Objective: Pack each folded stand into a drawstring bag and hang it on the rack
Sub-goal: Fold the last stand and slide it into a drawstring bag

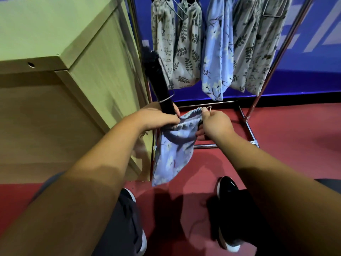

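Black stand (158, 78), blue floral bag (173, 154), red floor (286, 137)

Wooden cabinet (55, 117), red floor (295, 130), blue wall (304, 71), black shoes (228, 191)

Forearms outstretched, left hand (158, 117) gripping, right hand (215, 123) pinching

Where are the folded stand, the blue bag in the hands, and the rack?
folded stand (158, 80), head view, middle of black shaft.
blue drawstring bag (173, 154), head view, hanging cloth body.
rack (272, 71), head view, right upright pole.
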The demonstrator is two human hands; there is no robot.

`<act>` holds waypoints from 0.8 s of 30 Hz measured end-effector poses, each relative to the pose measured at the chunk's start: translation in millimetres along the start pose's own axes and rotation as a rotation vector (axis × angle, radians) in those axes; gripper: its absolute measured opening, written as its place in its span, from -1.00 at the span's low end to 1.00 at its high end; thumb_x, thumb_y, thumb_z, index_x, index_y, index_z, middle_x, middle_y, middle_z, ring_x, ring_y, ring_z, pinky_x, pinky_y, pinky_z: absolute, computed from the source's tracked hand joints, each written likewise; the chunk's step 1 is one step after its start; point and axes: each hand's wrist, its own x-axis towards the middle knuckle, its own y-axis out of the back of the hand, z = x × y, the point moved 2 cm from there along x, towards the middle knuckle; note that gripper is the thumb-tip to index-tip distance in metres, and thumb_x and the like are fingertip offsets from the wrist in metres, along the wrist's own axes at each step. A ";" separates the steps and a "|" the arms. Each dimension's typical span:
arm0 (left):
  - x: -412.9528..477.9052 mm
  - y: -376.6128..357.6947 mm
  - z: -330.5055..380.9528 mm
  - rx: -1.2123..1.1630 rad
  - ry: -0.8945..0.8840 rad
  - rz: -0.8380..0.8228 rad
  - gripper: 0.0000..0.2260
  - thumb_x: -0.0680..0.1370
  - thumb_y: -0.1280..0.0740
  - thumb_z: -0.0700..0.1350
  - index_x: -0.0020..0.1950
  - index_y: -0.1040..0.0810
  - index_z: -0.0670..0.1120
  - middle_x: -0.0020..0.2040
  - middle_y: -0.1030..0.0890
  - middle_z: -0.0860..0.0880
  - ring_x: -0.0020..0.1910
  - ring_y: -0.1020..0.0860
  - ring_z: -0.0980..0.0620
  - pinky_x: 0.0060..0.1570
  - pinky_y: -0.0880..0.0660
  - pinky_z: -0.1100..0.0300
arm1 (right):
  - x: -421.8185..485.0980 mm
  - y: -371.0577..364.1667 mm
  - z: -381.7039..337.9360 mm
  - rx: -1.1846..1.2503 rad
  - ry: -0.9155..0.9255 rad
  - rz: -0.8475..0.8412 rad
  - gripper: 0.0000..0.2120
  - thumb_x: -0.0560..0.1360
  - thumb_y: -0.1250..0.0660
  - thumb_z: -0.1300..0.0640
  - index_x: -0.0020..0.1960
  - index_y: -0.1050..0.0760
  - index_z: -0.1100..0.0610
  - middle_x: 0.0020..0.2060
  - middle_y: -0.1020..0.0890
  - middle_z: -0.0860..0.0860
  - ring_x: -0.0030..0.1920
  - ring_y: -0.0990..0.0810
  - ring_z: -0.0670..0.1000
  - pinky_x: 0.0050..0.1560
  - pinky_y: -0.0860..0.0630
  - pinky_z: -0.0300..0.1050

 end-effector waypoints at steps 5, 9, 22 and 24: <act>4.5 -7.2 -15.7 0.001 0.020 -0.070 -0.60 0.40 -0.56 0.33 0.13 -0.70 0.16 0.06 -0.75 0.15 0.17 -0.69 0.13 0.38 -0.54 0.01 | -8.1 -0.2 -9.9 0.033 0.065 -0.069 -0.65 0.76 -0.20 -0.05 -0.04 -0.55 0.15 -0.12 -0.71 0.21 -0.27 -0.77 0.17 -0.20 -0.75 0.23; 4.4 -15.6 -15.1 0.186 0.043 -0.083 -0.58 0.48 -0.58 0.21 0.30 -0.69 0.16 0.22 -0.71 0.16 0.24 -0.63 0.17 0.33 -0.48 0.22 | -10.1 -0.8 -25.5 0.287 0.223 -0.034 -0.66 0.72 -0.25 -0.05 -0.12 -0.64 0.06 -0.16 -0.75 0.17 -0.14 -0.77 0.20 -0.02 -0.73 0.18; 4.1 17.1 -16.2 0.378 0.103 -0.062 -0.45 0.44 -0.62 0.18 0.24 -0.45 -0.02 0.16 -0.61 -0.03 0.10 -0.59 -0.04 0.00 -0.52 0.06 | -1.8 4.5 -20.2 0.143 0.149 0.048 -0.52 0.62 -0.27 -0.24 -0.07 -0.61 0.19 -0.14 -0.73 0.25 -0.11 -0.75 0.33 -0.05 -0.72 0.35; 2.6 22.0 -15.8 0.380 0.155 -0.012 -0.44 0.46 -0.60 0.19 0.16 -0.36 -0.06 -0.04 -0.50 0.02 -0.13 -0.48 0.10 -0.27 -0.36 0.11 | 2.4 7.2 -18.1 0.194 0.121 0.062 -0.50 0.66 -0.29 -0.17 -0.07 -0.59 0.28 -0.24 -0.72 0.23 -0.22 -0.76 0.30 -0.13 -0.74 0.30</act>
